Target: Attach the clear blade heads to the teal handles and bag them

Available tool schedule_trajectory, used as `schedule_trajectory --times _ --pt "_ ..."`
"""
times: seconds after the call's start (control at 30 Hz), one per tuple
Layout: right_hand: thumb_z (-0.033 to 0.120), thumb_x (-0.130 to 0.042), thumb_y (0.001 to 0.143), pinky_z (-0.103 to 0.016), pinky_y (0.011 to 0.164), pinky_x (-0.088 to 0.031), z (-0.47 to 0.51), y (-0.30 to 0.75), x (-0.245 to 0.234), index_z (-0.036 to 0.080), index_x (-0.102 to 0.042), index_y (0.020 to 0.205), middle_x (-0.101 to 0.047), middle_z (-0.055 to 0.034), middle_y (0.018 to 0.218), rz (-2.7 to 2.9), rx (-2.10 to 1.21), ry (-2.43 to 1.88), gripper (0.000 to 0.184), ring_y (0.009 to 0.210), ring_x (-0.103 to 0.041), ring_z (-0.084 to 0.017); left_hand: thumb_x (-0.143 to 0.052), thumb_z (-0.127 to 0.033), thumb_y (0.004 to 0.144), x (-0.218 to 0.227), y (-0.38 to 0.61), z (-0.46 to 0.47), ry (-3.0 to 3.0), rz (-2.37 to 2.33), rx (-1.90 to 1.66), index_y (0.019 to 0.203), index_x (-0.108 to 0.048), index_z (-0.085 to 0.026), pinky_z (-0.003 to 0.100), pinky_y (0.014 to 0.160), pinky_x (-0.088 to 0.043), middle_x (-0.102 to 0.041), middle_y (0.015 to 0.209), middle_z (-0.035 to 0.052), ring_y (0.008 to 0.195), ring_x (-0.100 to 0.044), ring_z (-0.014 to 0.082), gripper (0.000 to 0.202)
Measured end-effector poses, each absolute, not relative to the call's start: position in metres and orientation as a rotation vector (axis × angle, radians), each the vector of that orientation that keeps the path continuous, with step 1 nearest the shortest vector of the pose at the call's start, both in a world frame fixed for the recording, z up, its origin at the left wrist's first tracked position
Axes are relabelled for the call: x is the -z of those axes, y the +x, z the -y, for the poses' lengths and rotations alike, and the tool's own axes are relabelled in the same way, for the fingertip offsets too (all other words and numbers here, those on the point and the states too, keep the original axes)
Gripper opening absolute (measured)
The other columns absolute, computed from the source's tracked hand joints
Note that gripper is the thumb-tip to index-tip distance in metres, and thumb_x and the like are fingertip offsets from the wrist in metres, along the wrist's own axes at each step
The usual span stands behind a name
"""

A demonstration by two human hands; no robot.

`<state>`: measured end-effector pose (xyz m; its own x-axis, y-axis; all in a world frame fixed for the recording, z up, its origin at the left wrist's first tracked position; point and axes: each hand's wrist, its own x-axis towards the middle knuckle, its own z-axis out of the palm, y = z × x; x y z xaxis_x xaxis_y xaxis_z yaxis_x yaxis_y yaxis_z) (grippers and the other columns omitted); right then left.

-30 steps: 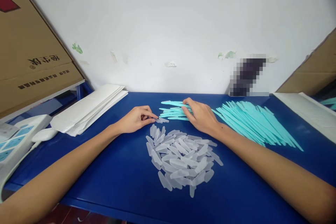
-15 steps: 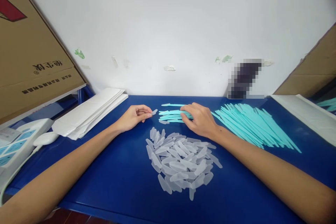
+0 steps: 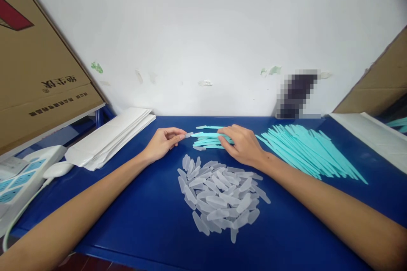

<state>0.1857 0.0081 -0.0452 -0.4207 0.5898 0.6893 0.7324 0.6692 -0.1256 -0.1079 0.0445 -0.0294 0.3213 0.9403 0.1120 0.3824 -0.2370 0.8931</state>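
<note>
My left hand [image 3: 165, 142] pinches a small frosted clear cap [image 3: 188, 134] between thumb and forefinger, its open end against the tip of a teal plastic stick [image 3: 206, 134]. My right hand [image 3: 241, 144] is closed on that stick, just above a small bunch of capped teal sticks [image 3: 205, 142] lying on the blue table [image 3: 143, 216]. A heap of several frosted caps [image 3: 219, 194] lies in front of both hands. A large fan of bare teal sticks [image 3: 305, 148] spreads to the right of my right hand.
A stack of white paper sleeves [image 3: 111, 135] lies at the back left. A white power strip [image 3: 22, 169] and a cardboard box [image 3: 34, 63] are at the far left. Another cardboard box [image 3: 378, 84] and white sheets [image 3: 375, 135] are at the right. A white wall stands behind.
My left hand lifted a frosted cap off the table and brought it to the tip of the teal stick. My right hand closed on that stick and raised it slightly.
</note>
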Motion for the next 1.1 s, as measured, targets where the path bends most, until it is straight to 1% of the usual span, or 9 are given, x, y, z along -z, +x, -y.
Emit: schedule_trajectory --times 0.3,0.43,0.53,0.63,0.73,0.8,0.93,1.03,1.1 --pt "0.031 -0.039 0.105 -0.034 0.075 -0.04 -0.013 0.184 0.045 0.015 -0.066 0.111 -0.073 -0.0083 0.099 2.252 0.279 -0.912 0.032 0.081 -0.059 -0.02 -0.075 -0.049 0.079 0.025 -0.093 -0.038 1.873 -1.174 -1.002 0.097 -0.078 -0.015 0.023 0.052 -0.037 -0.062 0.062 0.0014 0.056 -0.048 0.0105 0.039" --pt "0.031 -0.036 0.106 -0.034 0.076 -0.037 -0.011 0.185 0.043 0.017 -0.065 0.116 -0.072 -0.0075 0.102 2.279 0.207 -0.953 0.034 0.084 -0.057 -0.02 -0.071 -0.049 0.084 0.027 -0.081 -0.034 2.008 -1.188 -1.1 0.096 -0.078 -0.015 0.024 0.053 -0.038 -0.071 0.074 0.0053 0.057 -0.051 0.0112 0.037" --pt "0.031 -0.036 0.106 -0.035 0.076 -0.034 -0.011 0.185 0.043 0.018 -0.066 0.118 -0.071 -0.0073 0.098 2.234 0.21 -1.096 0.035 0.085 -0.054 -0.021 -0.068 -0.047 0.087 0.029 -0.08 -0.034 2.037 -1.199 -1.101 0.111 -0.074 -0.017 0.026 0.063 -0.045 -0.075 0.094 0.0075 0.071 -0.061 0.015 0.039" --pt "0.024 -0.035 0.103 -0.037 0.078 -0.034 -0.013 0.185 0.046 0.018 -0.064 0.122 -0.068 -0.0098 0.098 2.129 0.238 -1.28 0.035 0.088 -0.052 -0.024 -0.062 -0.045 0.091 0.027 -0.081 -0.033 2.132 -1.166 -1.077 0.112 -0.072 -0.02 0.027 0.071 -0.048 -0.07 0.111 0.0084 0.082 -0.061 0.016 0.034" --pt "0.019 -0.038 0.097 -0.039 0.079 -0.034 -0.016 0.185 0.049 0.018 -0.063 0.125 -0.063 -0.0126 0.105 2.097 0.267 -1.387 0.037 0.094 -0.051 -0.027 -0.058 -0.044 0.093 0.023 -0.082 -0.027 2.329 -1.065 -0.921 0.091 -0.074 -0.018 0.028 0.07 -0.047 -0.062 0.1 0.0073 0.077 -0.056 0.0148 0.031" --pt "0.019 -0.041 0.095 -0.04 0.08 -0.035 -0.017 0.185 0.05 0.017 -0.063 0.124 -0.06 -0.0137 0.11 2.104 0.263 -1.404 0.037 0.097 -0.051 -0.027 -0.056 -0.042 0.095 0.022 -0.082 -0.024 2.448 -0.999 -0.812 0.092 -0.075 -0.019 0.03 0.074 -0.047 -0.057 0.096 0.0065 0.081 -0.055 0.0161 0.031" --pt "0.021 -0.049 0.088 -0.04 0.08 -0.036 -0.014 0.183 0.046 0.018 -0.067 0.101 -0.06 -0.0111 0.105 2.123 0.225 -1.406 0.022 0.093 -0.052 -0.025 -0.052 -0.041 0.097 0.022 -0.08 -0.022 2.568 -0.981 -0.652 0.108 -0.077 -0.023 0.032 0.081 -0.045 -0.053 0.097 0.006 0.09 -0.054 0.0187 0.032" --pt "0.025 -0.056 0.083 -0.039 0.077 -0.035 -0.011 0.181 0.043 0.019 -0.061 0.081 -0.06 -0.0085 0.097 2.161 0.215 -1.431 0.007 0.087 -0.05 -0.024 -0.052 -0.042 0.097 0.023 -0.08 -0.024 2.562 -1.01 -0.597 0.106 -0.078 -0.025 0.032 0.08 -0.044 -0.052 0.095 0.0052 0.088 -0.053 0.0182 0.033" --pt "0.025 -0.055 0.085 -0.038 0.076 -0.034 -0.011 0.181 0.043 0.02 -0.059 0.08 -0.061 -0.0079 0.095 2.195 0.206 -1.413 0.007 0.087 -0.05 -0.023 -0.055 -0.043 0.095 0.025 -0.08 -0.026 2.537 -1.033 -0.609 0.102 -0.079 -0.025 0.032 0.08 -0.043 -0.052 0.094 0.0049 0.086 -0.053 0.018 0.031"
